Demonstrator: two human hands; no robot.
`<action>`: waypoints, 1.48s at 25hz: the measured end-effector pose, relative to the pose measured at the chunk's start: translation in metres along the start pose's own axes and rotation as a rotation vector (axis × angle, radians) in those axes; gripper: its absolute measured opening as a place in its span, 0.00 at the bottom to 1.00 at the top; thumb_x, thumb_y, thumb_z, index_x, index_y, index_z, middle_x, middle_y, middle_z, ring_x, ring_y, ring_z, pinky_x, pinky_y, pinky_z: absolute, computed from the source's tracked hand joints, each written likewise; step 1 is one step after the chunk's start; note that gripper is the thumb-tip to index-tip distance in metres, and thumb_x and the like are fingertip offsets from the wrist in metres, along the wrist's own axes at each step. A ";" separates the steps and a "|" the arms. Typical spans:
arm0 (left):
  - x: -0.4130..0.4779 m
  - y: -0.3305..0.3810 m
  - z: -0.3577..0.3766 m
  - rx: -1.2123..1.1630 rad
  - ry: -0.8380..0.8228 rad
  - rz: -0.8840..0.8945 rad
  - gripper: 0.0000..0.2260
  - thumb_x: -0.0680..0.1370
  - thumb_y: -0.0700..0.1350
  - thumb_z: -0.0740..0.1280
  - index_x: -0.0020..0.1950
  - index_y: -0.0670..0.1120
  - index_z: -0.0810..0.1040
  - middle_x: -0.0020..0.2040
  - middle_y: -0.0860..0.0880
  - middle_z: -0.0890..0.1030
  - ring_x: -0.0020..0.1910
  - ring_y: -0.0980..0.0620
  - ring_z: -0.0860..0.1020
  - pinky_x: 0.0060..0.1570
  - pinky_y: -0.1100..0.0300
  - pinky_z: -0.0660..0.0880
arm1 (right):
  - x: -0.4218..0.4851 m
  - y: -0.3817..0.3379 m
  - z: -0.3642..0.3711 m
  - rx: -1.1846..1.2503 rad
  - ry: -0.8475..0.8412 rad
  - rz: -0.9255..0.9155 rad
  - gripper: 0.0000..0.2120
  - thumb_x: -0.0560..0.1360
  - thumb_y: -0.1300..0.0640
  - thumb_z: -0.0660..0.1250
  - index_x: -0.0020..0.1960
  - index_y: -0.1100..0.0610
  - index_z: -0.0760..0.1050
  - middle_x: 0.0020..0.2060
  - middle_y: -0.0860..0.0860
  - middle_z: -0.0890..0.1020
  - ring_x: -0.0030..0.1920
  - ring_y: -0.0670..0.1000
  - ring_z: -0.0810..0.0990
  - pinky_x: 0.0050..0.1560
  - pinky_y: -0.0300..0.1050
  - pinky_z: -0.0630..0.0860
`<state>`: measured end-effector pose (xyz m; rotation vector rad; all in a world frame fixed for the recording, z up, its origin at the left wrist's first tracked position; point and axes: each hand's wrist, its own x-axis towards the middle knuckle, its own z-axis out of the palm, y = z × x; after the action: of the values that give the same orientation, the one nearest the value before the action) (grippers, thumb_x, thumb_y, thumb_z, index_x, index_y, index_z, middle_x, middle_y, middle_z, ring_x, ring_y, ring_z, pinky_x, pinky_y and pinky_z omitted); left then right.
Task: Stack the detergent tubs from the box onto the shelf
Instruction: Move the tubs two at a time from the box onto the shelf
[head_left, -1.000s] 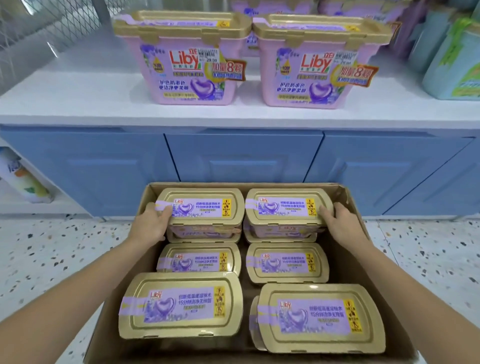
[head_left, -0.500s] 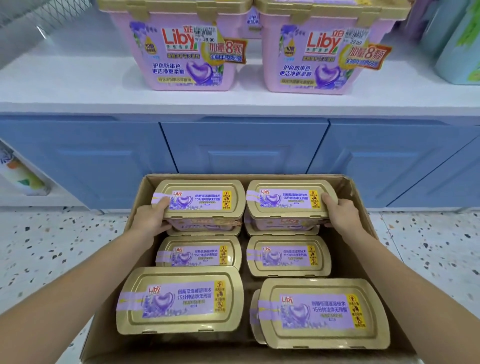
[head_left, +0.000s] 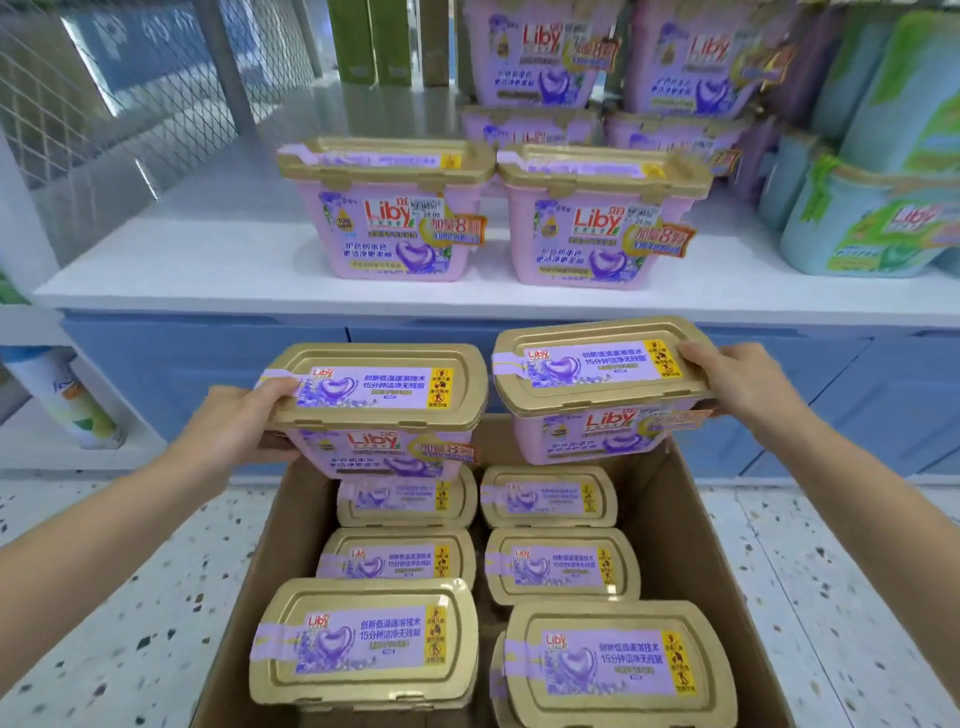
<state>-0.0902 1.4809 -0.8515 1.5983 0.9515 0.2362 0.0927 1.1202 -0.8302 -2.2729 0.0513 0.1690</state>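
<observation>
The left hand (head_left: 234, 421) had its grip closed on the left end of a pink Liby detergent tub (head_left: 379, 410), thumb on the gold lid, fingers under the rim. The right hand (head_left: 737, 384) held a second tub (head_left: 602, 395) the same way, its grip clamped on that tub's right end. Both tubs hung in the air side by side between the two grips, their inner ends nearly touching, the right one a little higher and tilted. They were clear of the cardboard box (head_left: 691, 545), above its far end and in front of the blue cabinet doors (head_left: 208, 364).

Below and nearer than the grips, the box held six more tubs in two columns. Two lay low at the far end, just under the lifted pair (head_left: 410, 499), two sat in the middle (head_left: 561, 566), and two stood higher at the near end (head_left: 363, 644).

Above and beyond the grips ran the white shelf (head_left: 208, 270). Two pink tubs stood on it near the front edge, one beyond the left grip (head_left: 389, 213) and one beyond the right (head_left: 602, 223), close together. More pink tubs were stacked behind them (head_left: 535, 62). Green and blue packs (head_left: 872, 218) stood to the right of the right grip's side of the shelf. The box rested on a speckled terrazzo floor (head_left: 130, 597).
</observation>
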 end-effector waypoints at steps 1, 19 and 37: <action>-0.006 0.019 -0.009 0.010 -0.005 0.035 0.13 0.75 0.48 0.64 0.44 0.37 0.79 0.30 0.43 0.83 0.26 0.48 0.82 0.25 0.62 0.79 | -0.001 -0.016 -0.013 0.016 0.009 -0.035 0.25 0.68 0.41 0.61 0.38 0.65 0.77 0.37 0.62 0.82 0.42 0.63 0.82 0.50 0.59 0.79; 0.008 0.275 -0.023 0.001 0.043 0.350 0.10 0.75 0.46 0.62 0.44 0.39 0.74 0.17 0.45 0.77 0.16 0.50 0.77 0.16 0.57 0.75 | 0.062 -0.204 -0.116 0.105 0.206 -0.210 0.21 0.68 0.44 0.63 0.47 0.63 0.75 0.48 0.66 0.82 0.48 0.64 0.82 0.52 0.60 0.79; 0.041 0.268 -0.010 0.183 0.034 0.312 0.22 0.75 0.60 0.57 0.39 0.42 0.77 0.24 0.42 0.81 0.23 0.46 0.81 0.30 0.57 0.79 | 0.078 -0.198 -0.113 0.070 -0.006 -0.143 0.26 0.74 0.36 0.55 0.54 0.58 0.72 0.40 0.59 0.80 0.42 0.59 0.80 0.51 0.58 0.77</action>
<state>0.0483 1.5259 -0.6229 1.9169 0.7625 0.4027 0.2005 1.1651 -0.6191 -2.1963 -0.1063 0.0966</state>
